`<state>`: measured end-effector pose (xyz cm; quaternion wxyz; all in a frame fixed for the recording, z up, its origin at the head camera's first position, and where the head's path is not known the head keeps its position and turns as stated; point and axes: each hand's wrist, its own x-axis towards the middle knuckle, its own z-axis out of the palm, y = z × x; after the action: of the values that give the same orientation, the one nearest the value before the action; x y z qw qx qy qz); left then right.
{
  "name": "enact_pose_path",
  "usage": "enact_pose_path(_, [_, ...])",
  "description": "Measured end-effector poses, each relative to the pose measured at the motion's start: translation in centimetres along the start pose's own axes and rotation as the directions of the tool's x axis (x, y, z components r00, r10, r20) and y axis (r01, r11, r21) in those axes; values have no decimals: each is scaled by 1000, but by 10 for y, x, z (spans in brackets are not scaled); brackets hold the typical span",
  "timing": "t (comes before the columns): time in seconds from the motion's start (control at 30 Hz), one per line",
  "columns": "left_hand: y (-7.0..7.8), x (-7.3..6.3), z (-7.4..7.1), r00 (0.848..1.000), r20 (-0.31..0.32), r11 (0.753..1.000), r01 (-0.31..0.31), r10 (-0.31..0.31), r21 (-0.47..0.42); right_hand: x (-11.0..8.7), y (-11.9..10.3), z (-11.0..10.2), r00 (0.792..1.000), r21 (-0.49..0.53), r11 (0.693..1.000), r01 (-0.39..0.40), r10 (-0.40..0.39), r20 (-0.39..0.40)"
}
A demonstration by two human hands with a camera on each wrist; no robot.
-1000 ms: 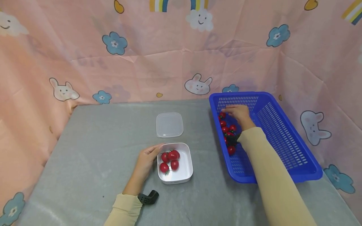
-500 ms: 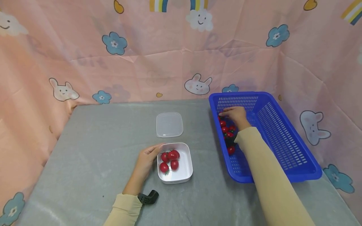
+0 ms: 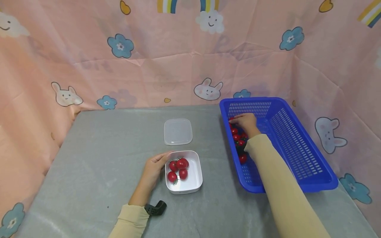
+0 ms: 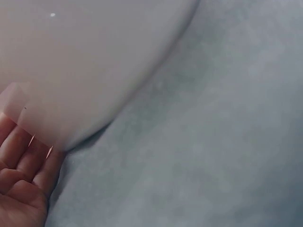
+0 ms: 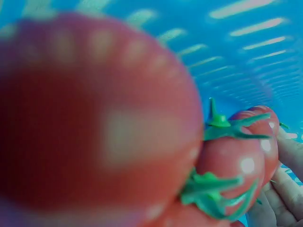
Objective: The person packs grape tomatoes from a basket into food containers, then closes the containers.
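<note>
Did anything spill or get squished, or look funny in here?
Nothing stands out: I see no spill or squished tomatoes. The white box and blue basket sit upright, and the lid lies on the table. The right hand hides part of the basket.

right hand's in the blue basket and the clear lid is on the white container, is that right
The clear lid is off: the head view shows it on the table beyond the white container. The right hand is in the blue basket.
</note>
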<state>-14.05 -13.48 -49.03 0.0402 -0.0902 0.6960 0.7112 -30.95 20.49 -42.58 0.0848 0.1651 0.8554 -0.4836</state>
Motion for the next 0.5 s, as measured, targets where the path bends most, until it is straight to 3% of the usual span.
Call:
enact_pose_path(0.17, [0,0,-1,1000,-1,1000,4,-4,-4,3,0,1,1000,-21,1000,1,-1,-10])
enact_pose_path(0.37, [-1,1,-2,1000,-6,1000,5,-5,-11,-1,-7,-6,999,121,992,-30,26,34])
enact_pose_path(0.5, [-1,1,-2,1000,-2,1000,3,-3,-9,-11,-19,-15,998,123,992,-25,19,54])
